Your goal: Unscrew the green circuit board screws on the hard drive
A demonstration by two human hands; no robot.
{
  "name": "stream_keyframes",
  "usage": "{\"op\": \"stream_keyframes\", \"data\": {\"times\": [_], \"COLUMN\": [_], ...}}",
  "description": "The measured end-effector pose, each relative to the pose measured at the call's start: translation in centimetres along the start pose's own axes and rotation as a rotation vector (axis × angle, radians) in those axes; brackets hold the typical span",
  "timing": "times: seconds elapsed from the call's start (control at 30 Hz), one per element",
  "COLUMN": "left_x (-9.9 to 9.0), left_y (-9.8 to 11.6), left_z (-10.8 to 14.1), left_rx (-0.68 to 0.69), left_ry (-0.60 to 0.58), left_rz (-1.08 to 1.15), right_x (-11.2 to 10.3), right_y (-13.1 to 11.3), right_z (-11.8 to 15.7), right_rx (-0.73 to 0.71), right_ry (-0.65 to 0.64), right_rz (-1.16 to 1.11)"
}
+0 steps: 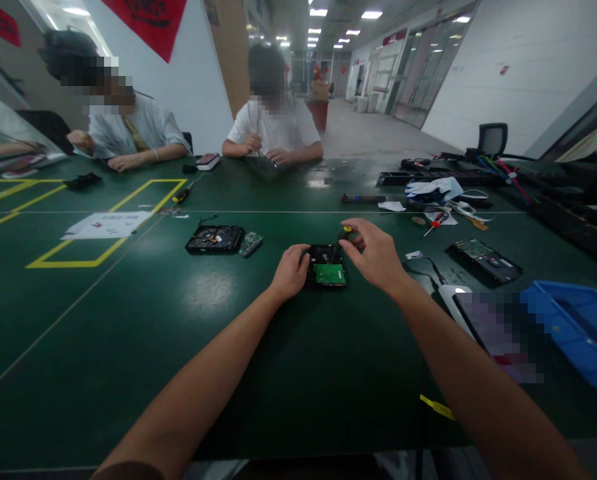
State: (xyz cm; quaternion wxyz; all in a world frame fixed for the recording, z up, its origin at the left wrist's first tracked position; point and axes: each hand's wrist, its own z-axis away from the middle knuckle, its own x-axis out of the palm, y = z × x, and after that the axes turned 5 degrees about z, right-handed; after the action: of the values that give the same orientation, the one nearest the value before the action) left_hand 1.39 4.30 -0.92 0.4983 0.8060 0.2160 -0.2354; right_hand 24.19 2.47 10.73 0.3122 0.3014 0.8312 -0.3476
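Note:
A hard drive (323,256) with a green circuit board (329,274) lies flat on the dark green table (298,373). My left hand (292,272) is closed on the drive's left edge. Above its right side, my right hand (371,252) pinches the top of a screwdriver (344,239) with a black and yellow handle. The tool stands nearly upright, its lower end over the drive; whether its tip sits in a screw is too small to tell. To the left lies another hard drive (215,239) with a loose circuit board (251,243) beside it.
At right are another hard drive (483,261), a phone-like device (483,333) with a cable, and a blue tray (578,333). Farther back lie a red screwdriver (435,225), gloves (433,189) and a dark cylindrical tool (363,198). Several people sit across the table.

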Motion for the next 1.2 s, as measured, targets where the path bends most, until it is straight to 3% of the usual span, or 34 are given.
{"op": "stream_keyframes", "data": {"times": [0.1, 0.3, 0.5, 0.73, 0.9, 1.1, 1.2], "left_x": [0.1, 0.7, 1.0, -0.8, -2.0, -3.1, -4.1], "left_y": [-1.3, -2.1, -1.9, -1.5, -0.8, 2.0, 3.6], "left_z": [-2.0, -6.2, -6.6, -3.4, 0.5, 6.9, 8.9], "left_rx": [-0.106, -0.081, -0.049, -0.103, -0.134, -0.155, -0.130], "left_ry": [-0.036, -0.162, -0.211, -0.128, -0.100, -0.090, -0.138], "left_rz": [-0.016, 0.024, 0.062, -0.007, -0.072, -0.086, -0.075], "right_x": [-0.1, -0.1, 0.0, -0.2, -0.4, -0.2, -0.4], "right_y": [-0.1, -0.4, -0.4, -0.6, -1.1, -2.0, -2.2], "right_z": [0.1, 0.0, 0.1, 0.2, 0.6, 0.9, 1.3], "right_rx": [-0.010, -0.020, -0.018, -0.011, -0.021, -0.038, -0.038], "right_ry": [-0.006, -0.026, -0.032, -0.036, -0.034, -0.060, -0.076], "right_rz": [0.008, 0.022, 0.016, -0.020, -0.052, -0.074, -0.069]}}
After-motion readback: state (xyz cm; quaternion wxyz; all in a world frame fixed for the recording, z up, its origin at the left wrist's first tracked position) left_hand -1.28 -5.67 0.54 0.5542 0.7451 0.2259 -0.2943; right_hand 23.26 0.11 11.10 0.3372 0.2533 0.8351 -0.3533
